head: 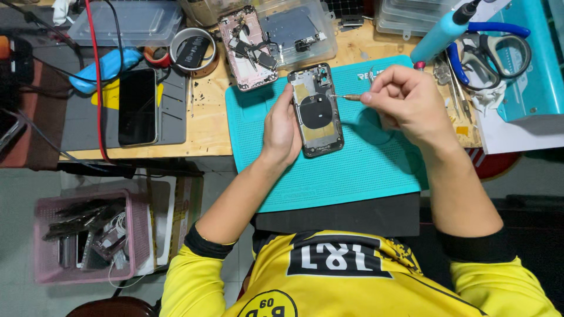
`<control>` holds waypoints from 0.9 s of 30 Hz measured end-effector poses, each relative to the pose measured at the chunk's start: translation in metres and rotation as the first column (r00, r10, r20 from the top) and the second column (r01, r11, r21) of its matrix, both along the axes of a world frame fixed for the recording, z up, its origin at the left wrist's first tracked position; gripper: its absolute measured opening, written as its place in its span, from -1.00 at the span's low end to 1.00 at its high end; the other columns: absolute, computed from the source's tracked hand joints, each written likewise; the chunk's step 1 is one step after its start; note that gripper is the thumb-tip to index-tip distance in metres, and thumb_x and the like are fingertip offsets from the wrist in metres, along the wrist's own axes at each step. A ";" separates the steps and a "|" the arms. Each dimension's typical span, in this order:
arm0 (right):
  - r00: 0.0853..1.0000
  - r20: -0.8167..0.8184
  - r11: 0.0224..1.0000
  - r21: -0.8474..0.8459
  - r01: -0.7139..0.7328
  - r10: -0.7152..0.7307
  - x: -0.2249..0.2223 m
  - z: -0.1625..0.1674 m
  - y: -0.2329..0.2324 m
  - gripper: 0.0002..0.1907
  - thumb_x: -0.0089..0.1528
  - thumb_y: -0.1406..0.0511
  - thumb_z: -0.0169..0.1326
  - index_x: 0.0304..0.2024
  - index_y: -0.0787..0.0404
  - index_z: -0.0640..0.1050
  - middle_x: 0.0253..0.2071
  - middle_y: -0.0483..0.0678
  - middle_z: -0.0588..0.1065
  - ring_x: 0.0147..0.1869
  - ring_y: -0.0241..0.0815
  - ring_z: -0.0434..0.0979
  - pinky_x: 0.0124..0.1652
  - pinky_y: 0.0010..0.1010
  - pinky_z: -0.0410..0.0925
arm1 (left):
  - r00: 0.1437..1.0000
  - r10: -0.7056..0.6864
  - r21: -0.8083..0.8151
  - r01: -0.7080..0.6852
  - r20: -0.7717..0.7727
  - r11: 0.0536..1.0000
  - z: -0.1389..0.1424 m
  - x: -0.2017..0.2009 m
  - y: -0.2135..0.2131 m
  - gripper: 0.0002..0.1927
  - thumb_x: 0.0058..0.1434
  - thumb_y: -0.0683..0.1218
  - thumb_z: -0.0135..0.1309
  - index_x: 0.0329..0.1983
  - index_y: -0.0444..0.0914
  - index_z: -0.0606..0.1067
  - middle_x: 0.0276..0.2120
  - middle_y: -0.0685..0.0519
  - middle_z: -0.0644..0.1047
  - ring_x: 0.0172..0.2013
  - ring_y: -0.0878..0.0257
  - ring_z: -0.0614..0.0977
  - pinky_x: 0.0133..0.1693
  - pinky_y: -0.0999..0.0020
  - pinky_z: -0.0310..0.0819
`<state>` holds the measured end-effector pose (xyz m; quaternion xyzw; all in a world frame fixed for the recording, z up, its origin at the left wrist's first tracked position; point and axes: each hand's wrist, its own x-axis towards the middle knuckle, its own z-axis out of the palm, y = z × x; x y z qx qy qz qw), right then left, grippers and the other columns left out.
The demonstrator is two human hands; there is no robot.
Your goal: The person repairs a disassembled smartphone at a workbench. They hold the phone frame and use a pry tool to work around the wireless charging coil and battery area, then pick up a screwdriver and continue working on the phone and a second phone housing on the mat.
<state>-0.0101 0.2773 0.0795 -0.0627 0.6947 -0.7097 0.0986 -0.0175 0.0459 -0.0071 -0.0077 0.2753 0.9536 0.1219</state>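
An opened phone housing (317,110) with a round black coil inside lies on the teal work mat (364,170). My left hand (282,130) grips its left edge and steadies it. My right hand (405,101) pinches a thin screwdriver (348,97), whose tip touches the housing's upper right edge.
A second opened pink phone housing (247,48) lies behind the mat beside clear plastic boxes (296,29). A whole black phone (137,107) rests on a grey mat at left. Blue scissors (493,50) and tweezers lie at right. A pink basket (88,235) of parts sits on the floor.
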 end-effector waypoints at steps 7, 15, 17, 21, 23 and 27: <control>0.997 -0.014 0.988 -0.135 0.080 -0.082 -0.008 0.004 0.028 -0.93 0.34 0.45 0.18 -0.18 0.28 0.52 -0.51 -0.20 0.40 -0.54 -0.45 0.33 -0.57 -0.64 0.15 | 1.000 0.011 -0.025 -0.010 0.024 1.000 0.011 0.015 -0.021 -0.49 0.56 0.05 -0.28 0.30 -0.44 0.35 0.14 -0.18 0.53 0.13 0.07 0.56 0.22 0.13 0.42; 0.992 -0.067 0.992 0.049 0.112 -0.109 -0.022 -0.012 0.028 -0.95 0.35 0.46 0.17 -0.18 0.30 0.53 -0.48 -0.17 0.46 -0.50 -0.45 0.39 -0.54 -0.60 0.20 | 0.999 0.025 -0.022 -0.024 0.030 0.999 0.018 0.024 -0.035 -0.46 0.55 0.07 -0.30 0.32 -0.45 0.33 0.18 -0.20 0.50 0.16 0.05 0.55 0.25 0.13 0.38; 0.988 -0.095 0.975 0.176 0.133 -0.118 -0.023 -0.016 0.027 -0.94 0.34 0.45 0.18 -0.18 0.30 0.53 -0.49 -0.17 0.45 -0.53 -0.45 0.36 -0.54 -0.59 0.18 | 0.999 0.012 -0.014 -0.012 0.033 1.000 0.019 0.025 -0.036 -0.46 0.55 0.08 -0.31 0.32 -0.44 0.33 0.19 -0.20 0.50 0.16 0.05 0.54 0.25 0.13 0.38; 0.977 -0.188 0.918 0.364 0.161 -0.096 -0.023 -0.020 0.026 -0.91 0.30 0.43 0.22 -0.17 0.31 0.56 -0.41 -0.19 0.51 -0.45 -0.49 0.39 -0.46 -0.61 0.24 | 0.999 0.013 -0.014 -0.013 0.032 1.000 0.019 0.025 -0.037 -0.46 0.56 0.08 -0.31 0.32 -0.44 0.33 0.19 -0.19 0.50 0.17 0.05 0.54 0.26 0.14 0.37; 0.971 -0.231 0.907 0.393 0.149 -0.059 -0.022 -0.021 0.025 -0.89 0.29 0.42 0.25 -0.18 0.32 0.57 -0.38 -0.19 0.52 -0.40 -0.49 0.42 -0.42 -0.62 0.27 | 1.000 -0.001 0.005 0.001 0.021 1.000 0.017 0.024 -0.036 -0.46 0.56 0.09 -0.31 0.32 -0.44 0.33 0.18 -0.20 0.50 0.16 0.04 0.54 0.26 0.12 0.38; 0.935 -0.355 0.842 0.507 0.184 0.009 -0.020 -0.019 0.018 -0.89 0.28 0.42 0.26 -0.20 0.35 0.59 -0.34 -0.16 0.55 -0.29 -0.48 0.50 -0.28 -0.62 0.38 | 1.000 0.001 0.013 -0.001 0.020 1.000 0.014 0.025 -0.035 -0.47 0.56 0.08 -0.30 0.33 -0.42 0.32 0.19 -0.18 0.50 0.17 0.04 0.54 0.26 0.11 0.38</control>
